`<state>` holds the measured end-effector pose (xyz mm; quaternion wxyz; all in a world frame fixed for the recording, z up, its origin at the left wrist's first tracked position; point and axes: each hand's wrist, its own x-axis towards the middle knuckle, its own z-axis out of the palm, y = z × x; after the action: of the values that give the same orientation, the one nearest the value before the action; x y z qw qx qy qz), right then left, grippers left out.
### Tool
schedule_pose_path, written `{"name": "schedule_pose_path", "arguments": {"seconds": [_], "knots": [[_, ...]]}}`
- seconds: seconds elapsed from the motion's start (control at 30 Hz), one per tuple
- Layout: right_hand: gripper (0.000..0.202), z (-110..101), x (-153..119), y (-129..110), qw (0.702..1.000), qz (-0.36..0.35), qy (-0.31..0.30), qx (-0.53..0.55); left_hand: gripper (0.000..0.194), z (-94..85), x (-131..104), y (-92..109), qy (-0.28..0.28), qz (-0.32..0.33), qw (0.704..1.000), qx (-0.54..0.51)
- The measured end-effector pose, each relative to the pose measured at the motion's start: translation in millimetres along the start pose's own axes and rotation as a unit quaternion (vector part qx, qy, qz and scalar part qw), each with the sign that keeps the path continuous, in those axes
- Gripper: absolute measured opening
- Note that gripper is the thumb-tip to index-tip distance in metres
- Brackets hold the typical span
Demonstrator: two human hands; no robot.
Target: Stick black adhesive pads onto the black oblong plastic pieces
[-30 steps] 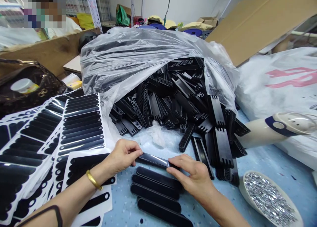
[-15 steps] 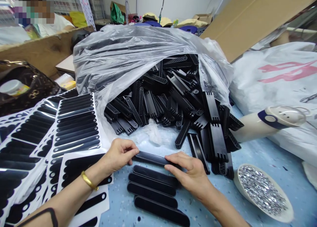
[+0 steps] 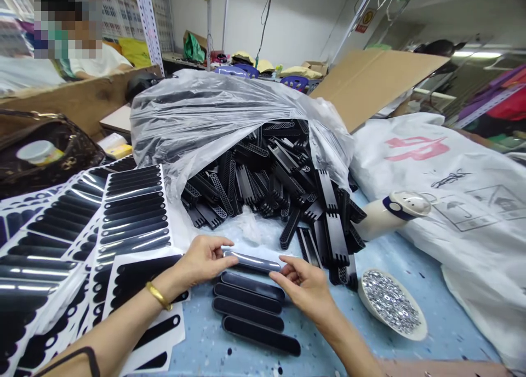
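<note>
A long black plastic strip with rounded ends (image 3: 255, 262) lies across between my two hands, its top face shiny. My left hand (image 3: 206, 261) has thumb and forefinger closed about its left end. At the right end, the thumb and forefinger of my right hand (image 3: 303, 285) grip it. Whether its underside touches the table cannot be made out. Just below it, several similar black strips (image 3: 261, 335) lie side by side in a row. Sheets of black rounded stickers (image 3: 133, 215) are spread beside my left forearm.
A clear plastic bag (image 3: 176, 111) spills black slotted plastic parts (image 3: 246, 182) behind my hands. On the right are a bowl of small shiny metal pieces (image 3: 390, 300), a cream bottle (image 3: 376, 219) and a white sack (image 3: 411, 163). A brown handbag (image 3: 78, 152) sits at left; a person (image 3: 92, 56) is behind.
The view has tilted up and turned a little right. The fingers of my left hand have opened wider around the strip's end, and my right hand has slid out to its right tip.
</note>
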<state>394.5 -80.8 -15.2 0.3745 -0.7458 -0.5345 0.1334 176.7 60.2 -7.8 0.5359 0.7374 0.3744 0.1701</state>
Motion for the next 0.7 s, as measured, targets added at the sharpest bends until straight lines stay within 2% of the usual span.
{"name": "schedule_pose_path", "arguments": {"seconds": [0.13,0.47,0.7], "knots": [[0.039,9,12,-1,0.999,-0.011,-0.026,-0.027,0.028,-1.0,1,3,-0.032,0.05,0.995,0.079],[0.058,8,24,1,0.997,-0.016,-0.045,-0.057,0.025,-0.6,2,-1,-0.038,0.063,0.992,0.101],[0.038,15,30,-12,0.996,-0.029,-0.069,-0.053,0.022,-2.1,1,5,-0.035,0.087,0.99,0.106]]}}
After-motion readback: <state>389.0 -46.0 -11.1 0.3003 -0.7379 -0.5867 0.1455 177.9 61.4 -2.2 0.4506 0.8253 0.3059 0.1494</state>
